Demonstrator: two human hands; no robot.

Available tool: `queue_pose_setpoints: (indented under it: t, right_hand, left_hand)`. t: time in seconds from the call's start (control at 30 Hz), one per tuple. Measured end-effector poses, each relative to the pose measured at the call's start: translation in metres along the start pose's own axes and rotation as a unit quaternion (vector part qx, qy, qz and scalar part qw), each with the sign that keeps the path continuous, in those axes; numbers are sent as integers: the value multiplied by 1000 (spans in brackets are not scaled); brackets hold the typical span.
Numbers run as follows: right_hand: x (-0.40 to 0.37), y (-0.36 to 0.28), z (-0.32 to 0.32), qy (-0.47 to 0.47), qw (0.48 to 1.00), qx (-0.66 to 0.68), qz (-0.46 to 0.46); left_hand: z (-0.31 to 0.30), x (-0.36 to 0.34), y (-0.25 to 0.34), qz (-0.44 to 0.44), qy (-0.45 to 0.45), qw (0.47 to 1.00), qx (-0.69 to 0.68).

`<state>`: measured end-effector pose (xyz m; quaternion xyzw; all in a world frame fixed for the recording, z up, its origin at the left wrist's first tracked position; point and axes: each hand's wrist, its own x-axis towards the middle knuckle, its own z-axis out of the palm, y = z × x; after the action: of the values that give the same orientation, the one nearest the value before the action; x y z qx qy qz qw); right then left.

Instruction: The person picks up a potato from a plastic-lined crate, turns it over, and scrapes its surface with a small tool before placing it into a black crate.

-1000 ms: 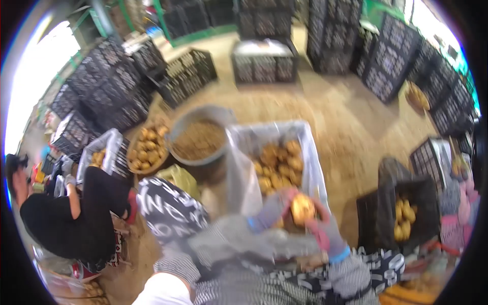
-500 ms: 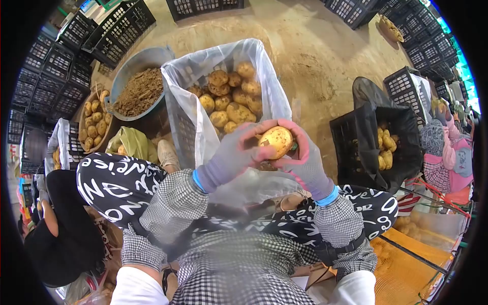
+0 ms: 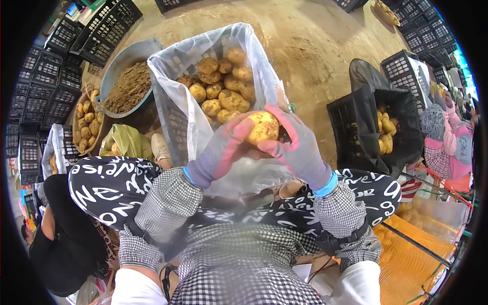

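Observation:
One yellow potato [image 3: 263,127] with brown specks is held between my two gloved hands, above the near edge of a lined crate. My left hand [image 3: 222,149] grips its left side with thumb and fingers. On the right side, my right hand [image 3: 296,147] has its thumb under the potato and its fingers curved around behind. Both gloves are grey with pink fingers. The crate's white plastic liner [image 3: 175,58] is folded over the rim, and several soil-marked potatoes [image 3: 234,100] lie inside.
A blue tub [image 3: 109,81] of soil and a basket of potatoes [image 3: 87,122] stand left. A black-lined crate [image 3: 345,119] with potatoes is at right. One person in pink [image 3: 460,147] is far right, another in black [image 3: 61,244] lower left. Black crates [image 3: 109,35] stand behind.
Both hands have moved slightly up and left with the potato, which is turned to show another side. The view has shifted a little, so the crate appears farther up and left.

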<state>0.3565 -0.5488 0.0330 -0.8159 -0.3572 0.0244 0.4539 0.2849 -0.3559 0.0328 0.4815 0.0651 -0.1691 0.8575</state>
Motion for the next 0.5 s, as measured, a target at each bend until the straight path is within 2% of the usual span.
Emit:
queue_pose_setpoints:
  t: [0.03, 0.07, 0.13, 0.2, 0.23, 0.27, 0.3, 0.4, 0.5]
  right_hand:
    - [-1, 3, -2, -11, 989, 118, 85]
    - [-2, 6, -5, -22, 957, 234, 168]
    - [-3, 4, -6, -21, 884, 381, 270]
    - [-2, -4, -7, 1, 841, 446, 308]
    - [-3, -3, -6, -5, 914, 329, 236]
    - [-5, -2, -4, -11, 966, 205, 159]
    - [-6, -1, -3, -17, 994, 76, 79]
    - [-4, -9, 1, -23, 999, -10, 33]
    - [-10, -5, -1, -55, 994, 56, 79]
  left_hand:
    - [0, 0, -1, -1, -2, 1000, -18]
    - [1, 0, -2, -2, -3, 999, -36]
    - [2, -2, -3, -6, -36, 997, -67]
    - [5, -2, -1, -6, -47, 995, -88]
    - [10, -2, 2, -4, -39, 995, -94]
    - [12, -2, 3, -2, -31, 995, -99]
    - [11, -1, 2, -12, -37, 995, -97]
    - [4, 0, -5, -43, -30, 996, -78]
    - [4, -1, -12, -63, 8, 996, -55]
